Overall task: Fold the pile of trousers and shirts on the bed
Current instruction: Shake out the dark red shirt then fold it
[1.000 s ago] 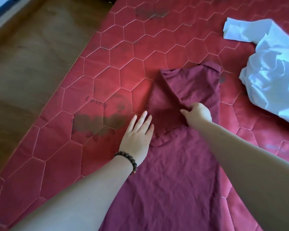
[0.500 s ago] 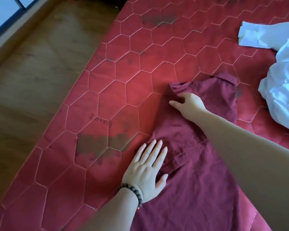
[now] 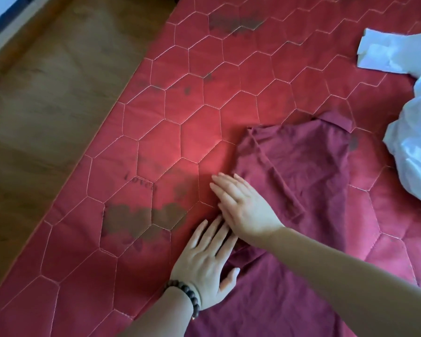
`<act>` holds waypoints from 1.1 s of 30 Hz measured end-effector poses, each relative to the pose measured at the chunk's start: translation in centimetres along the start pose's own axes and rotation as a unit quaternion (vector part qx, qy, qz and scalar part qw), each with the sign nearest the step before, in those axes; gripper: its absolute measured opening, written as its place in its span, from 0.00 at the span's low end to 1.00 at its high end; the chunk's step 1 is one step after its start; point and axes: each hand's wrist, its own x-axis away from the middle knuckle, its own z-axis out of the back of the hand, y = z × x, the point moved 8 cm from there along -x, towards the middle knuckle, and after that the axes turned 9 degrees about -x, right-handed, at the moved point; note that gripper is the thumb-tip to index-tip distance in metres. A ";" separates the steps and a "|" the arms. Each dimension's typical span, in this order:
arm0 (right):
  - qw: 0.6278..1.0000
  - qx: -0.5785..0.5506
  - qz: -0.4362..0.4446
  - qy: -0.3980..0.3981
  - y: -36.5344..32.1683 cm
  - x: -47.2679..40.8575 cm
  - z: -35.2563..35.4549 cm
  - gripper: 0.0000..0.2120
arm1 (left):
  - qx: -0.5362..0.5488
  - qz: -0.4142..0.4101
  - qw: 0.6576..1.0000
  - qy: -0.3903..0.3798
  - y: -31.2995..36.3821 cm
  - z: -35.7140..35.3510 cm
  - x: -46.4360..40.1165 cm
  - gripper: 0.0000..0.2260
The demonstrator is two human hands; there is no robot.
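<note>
A maroon garment (image 3: 309, 166) lies spread on the red quilted bed (image 3: 204, 117), its sleeve folded in over the body. My left hand (image 3: 204, 261), with a bead bracelet at the wrist, presses flat on the garment's left edge, fingers straight. My right hand (image 3: 243, 207) lies flat just above it, fingers stretched out to the left over the folded edge, and it overlaps the left fingertips. A crumpled white garment (image 3: 413, 152) sits at the right edge of the bed.
The bed's left edge runs diagonally, with a brown wooden floor (image 3: 46, 105) beyond it. Dark stains (image 3: 141, 220) mark the quilt left of my hands. A strip of window frame shows at the top left corner.
My right hand let go of the folded sleeve, opened and slid down and left to lie flat beside the left hand. The left hand stayed pressed on the garment's edge.
</note>
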 end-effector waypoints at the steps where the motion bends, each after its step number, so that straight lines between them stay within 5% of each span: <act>1: 0.999 0.011 -0.009 -0.050 0.4 0.6 -1.2 0.23 | 0.000 -0.016 1.000 0.001 0.1 0.2 0.0 0.32; 7: 0.978 0.121 -0.091 -0.144 7.6 -1.4 -0.9 0.33 | 0.024 -0.036 0.999 0.031 0.4 0.3 0.1 0.34; 13: 0.958 0.162 -0.233 -0.032 12.0 -3.0 2.6 0.32 | 0.026 -0.035 0.998 0.036 0.2 0.2 0.2 0.34; 16: 0.982 0.096 -0.157 0.049 6.2 -1.1 1.8 0.28 | 0.010 -0.037 0.999 0.029 0.3 0.2 0.1 0.33; 19: 0.992 0.074 -0.075 -0.067 2.2 3.3 -1.5 0.27 | 0.002 -0.036 0.999 0.024 0.3 0.1 0.2 0.31; 25: 0.946 0.138 -0.294 -0.029 14.4 6.8 4.4 0.28 | 0.000 -0.040 0.998 0.045 0.4 0.0 0.1 0.33; 33: 0.922 0.112 -0.370 -0.028 19.5 6.0 6.5 0.29 | -0.005 -0.038 0.998 0.057 0.4 -0.1 0.1 0.35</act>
